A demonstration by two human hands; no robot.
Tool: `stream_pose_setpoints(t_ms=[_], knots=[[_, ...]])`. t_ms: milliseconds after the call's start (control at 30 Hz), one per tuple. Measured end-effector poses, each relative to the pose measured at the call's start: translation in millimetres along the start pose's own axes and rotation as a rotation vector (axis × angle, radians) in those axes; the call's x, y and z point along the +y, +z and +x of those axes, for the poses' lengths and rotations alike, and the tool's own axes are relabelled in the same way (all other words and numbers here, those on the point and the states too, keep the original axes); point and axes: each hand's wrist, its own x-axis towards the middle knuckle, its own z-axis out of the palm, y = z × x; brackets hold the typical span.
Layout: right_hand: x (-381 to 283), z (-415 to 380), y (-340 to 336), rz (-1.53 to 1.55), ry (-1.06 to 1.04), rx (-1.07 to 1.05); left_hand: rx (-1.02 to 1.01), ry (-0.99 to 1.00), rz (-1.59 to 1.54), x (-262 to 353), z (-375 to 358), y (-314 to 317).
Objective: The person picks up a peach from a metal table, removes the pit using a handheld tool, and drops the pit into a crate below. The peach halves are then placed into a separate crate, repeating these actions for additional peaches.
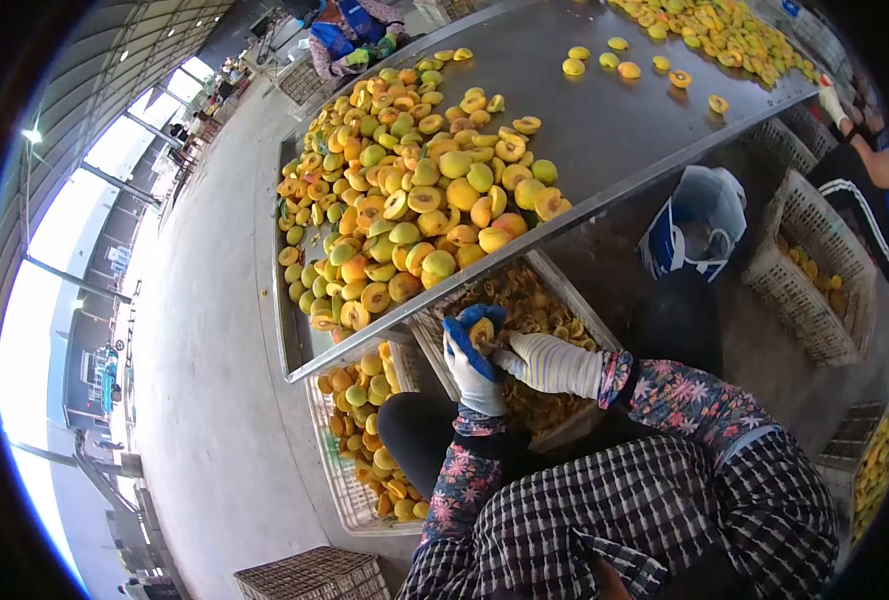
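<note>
My left hand point(473, 378), in a white glove with a blue palm, holds a yellow peach half point(482, 333) with its cut face showing. The striped glove of my right hand point(557, 364) is closed, its fingertips against the fruit. Whatever those fingers grip is too small to make out. Both hands are above a plastic crate point(577, 300) containing brownish pits and scraps. Just beyond, many peach halves point(405, 200) are heaped on a metal table point(555, 130), some cut side up.
A crate of peach halves point(327, 465) stands left of my knees, with another crate point(315, 575) below it. To the right are a bucket point(665, 240) and a crate point(765, 270) with some fruit. Co-workers' gloved hands point(373, 50) and sleeves appear around the table.
</note>
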Motion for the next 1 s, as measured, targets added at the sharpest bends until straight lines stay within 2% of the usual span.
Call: stream_pose_setpoints(t_ms=[33,100,167,267,333,367,467,567,600,700,800,833,967,1000], knots=[[9,3,8,0.155,-0.074,0.031,0.021,-0.107,-0.137,-5,-1,-1],[-3,-2,-8,0.077,-0.033,-0.025,-0.024,0.060,0.088,5,-2,5],[-6,-5,-17,-0.066,-0.013,-0.061,-0.113,0.112,0.215,8,0,4],[-8,-9,-22,-0.146,0.051,-0.105,-0.316,0.027,0.224,-9,14,-13],[17,-2,-5,-0.021,-0.073,-0.034,-0.451,-0.014,0.191,-32,25,-27],[11,-3,-7,0.041,-0.134,-0.001,-0.543,0.084,0.344,-24,28,-28],[-7,-10,-25,0.451,0.320,-0.325,-0.526,-0.136,0.117,-28,33,-27],[-2,-8,-16,0.475,0.281,-0.272,-0.443,-0.522,-0.258,-15,34,-23],[-4,-8,-16,0.464,0.275,-0.260,-0.456,-0.476,-0.281,-17,34,-23],[-17,-13,-28,0.797,0.492,-0.424,-0.489,-0.339,-0.409,-17,28,-21],[-12,-10,-22,0.974,0.448,-0.417,-0.448,-0.372,-0.412,-5,29,-14],[-10,-10,-22,0.959,0.441,-0.419,-0.461,-0.434,-0.492,-5,30,-16],[-17,-13,-30,0.947,0.384,-0.447,-0.474,-0.393,-0.372,-1,28,-19],[-17,-13,-31,0.907,0.351,-0.446,-0.421,-0.502,-0.565,0,29,-17]])
